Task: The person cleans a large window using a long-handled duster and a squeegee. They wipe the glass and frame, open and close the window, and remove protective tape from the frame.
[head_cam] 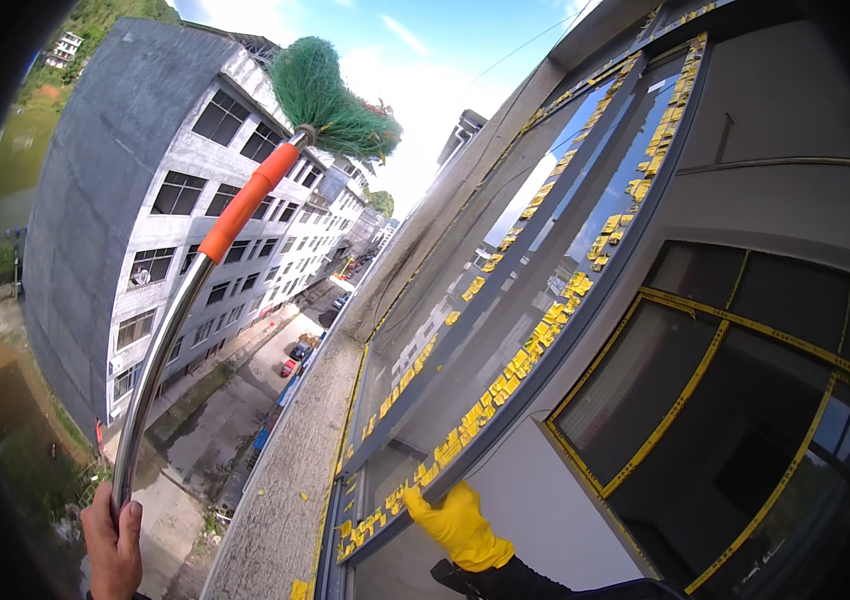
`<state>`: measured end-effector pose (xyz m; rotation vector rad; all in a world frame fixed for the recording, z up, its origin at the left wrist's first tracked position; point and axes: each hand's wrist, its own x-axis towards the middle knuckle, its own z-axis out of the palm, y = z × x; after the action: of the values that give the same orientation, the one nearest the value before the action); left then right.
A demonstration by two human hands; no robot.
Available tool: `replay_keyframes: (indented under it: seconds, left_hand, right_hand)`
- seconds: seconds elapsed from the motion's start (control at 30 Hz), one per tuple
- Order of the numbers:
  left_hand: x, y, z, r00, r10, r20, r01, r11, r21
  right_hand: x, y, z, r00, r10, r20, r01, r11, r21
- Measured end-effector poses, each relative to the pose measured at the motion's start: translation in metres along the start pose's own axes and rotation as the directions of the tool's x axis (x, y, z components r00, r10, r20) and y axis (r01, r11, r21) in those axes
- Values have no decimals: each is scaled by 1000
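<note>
My left hand (113, 546), bare, is closed around the lower end of a long metal pole at the lower left. The pole (151, 379) rises to an orange sleeve (245, 202) and a green bristle broom head (327, 101) held up against the sky, outside the building. My right hand (458, 525), in a yellow glove, grips the lower part of the grey window sash frame (522, 405). Torn yellow tape (504, 386) runs along the sash beside that glove. The glass (455, 397) of the window reflects sky and buildings.
A rough concrete ledge (290, 450) runs outside the window, with a long drop to a paved yard (207, 442). Across it stands a grey and white building (125, 172). At right are a wall and dark panes (732, 397) edged with yellow tape. Thin wires cross above.
</note>
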<state>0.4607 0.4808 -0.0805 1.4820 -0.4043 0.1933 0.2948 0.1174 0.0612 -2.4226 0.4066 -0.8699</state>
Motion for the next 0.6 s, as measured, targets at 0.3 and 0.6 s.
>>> replay_keyframes:
  seconds: [0.3,0.6]
  left_hand:
    - [-1,16,-4,999,-7,36,2,991,136]
    - [-3,-39,-8,977,186,-107,-153,953,262]
  right_hand:
    - [-6,-17,-9,999,-24,35,22,998,51]
    - [-32,-27,-20,985,26,170,-57,981,183]
